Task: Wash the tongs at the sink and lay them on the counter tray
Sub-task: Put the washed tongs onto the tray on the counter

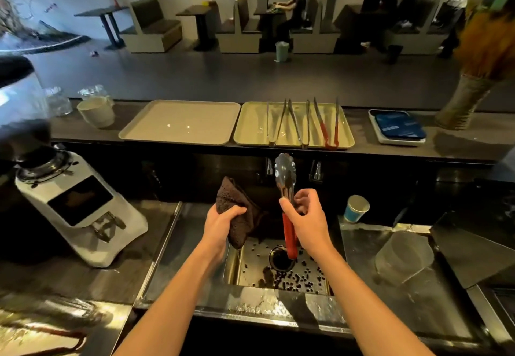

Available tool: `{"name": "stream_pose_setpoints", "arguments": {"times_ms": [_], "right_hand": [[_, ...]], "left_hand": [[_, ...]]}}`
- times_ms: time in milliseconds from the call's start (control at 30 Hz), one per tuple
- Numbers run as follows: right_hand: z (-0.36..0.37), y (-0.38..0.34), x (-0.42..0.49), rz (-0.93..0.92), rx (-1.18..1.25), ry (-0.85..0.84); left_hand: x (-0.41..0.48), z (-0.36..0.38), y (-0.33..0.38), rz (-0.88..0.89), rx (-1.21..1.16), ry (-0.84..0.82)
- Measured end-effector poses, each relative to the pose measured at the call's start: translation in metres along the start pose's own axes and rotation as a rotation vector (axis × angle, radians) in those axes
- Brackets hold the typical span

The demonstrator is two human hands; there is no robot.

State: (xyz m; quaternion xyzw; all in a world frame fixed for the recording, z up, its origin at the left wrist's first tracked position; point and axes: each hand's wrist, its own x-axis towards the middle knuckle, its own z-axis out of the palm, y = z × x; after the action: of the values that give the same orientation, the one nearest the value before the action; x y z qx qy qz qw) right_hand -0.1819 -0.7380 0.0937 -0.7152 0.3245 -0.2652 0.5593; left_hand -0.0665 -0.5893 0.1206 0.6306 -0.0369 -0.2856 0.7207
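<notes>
My right hand grips a pair of red-handled steel tongs around their middle, above the sink. The scalloped tips point up and the red handle end hangs over the drain. My left hand holds a bunched dark brown cloth just left of the tongs, apart from them. On the counter behind the sink lies a yellow-green tray with several other tongs on it. An empty beige tray sits to its left.
Dark beads litter the sink floor around the drain. A white coffee grinder stands at the left. A blue paper cup stands right of the sink. A white mug, a scale and two taps are nearby.
</notes>
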Motion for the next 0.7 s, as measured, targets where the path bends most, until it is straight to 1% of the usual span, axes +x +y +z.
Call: {"name": "stream_pose_setpoints", "arguments": {"times_ms": [167, 367, 533, 700], "right_hand": [[0.001, -0.007, 0.029, -0.014, -0.023, -0.008], [0.007, -0.041, 0.072, -0.055, -0.049, -0.018], [0.020, -0.072, 0.118, -0.061, -0.156, -0.011], [0.047, -0.109, 0.173, -0.096, -0.328, -0.017]], "left_hand": [[0.020, 0.010, 0.012, 0.021, 0.019, 0.000], [0.051, 0.015, 0.035, 0.063, 0.010, -0.016], [0.083, 0.019, 0.060, 0.074, -0.008, -0.059], [0.124, 0.016, 0.086, 0.079, -0.017, -0.079]]}}
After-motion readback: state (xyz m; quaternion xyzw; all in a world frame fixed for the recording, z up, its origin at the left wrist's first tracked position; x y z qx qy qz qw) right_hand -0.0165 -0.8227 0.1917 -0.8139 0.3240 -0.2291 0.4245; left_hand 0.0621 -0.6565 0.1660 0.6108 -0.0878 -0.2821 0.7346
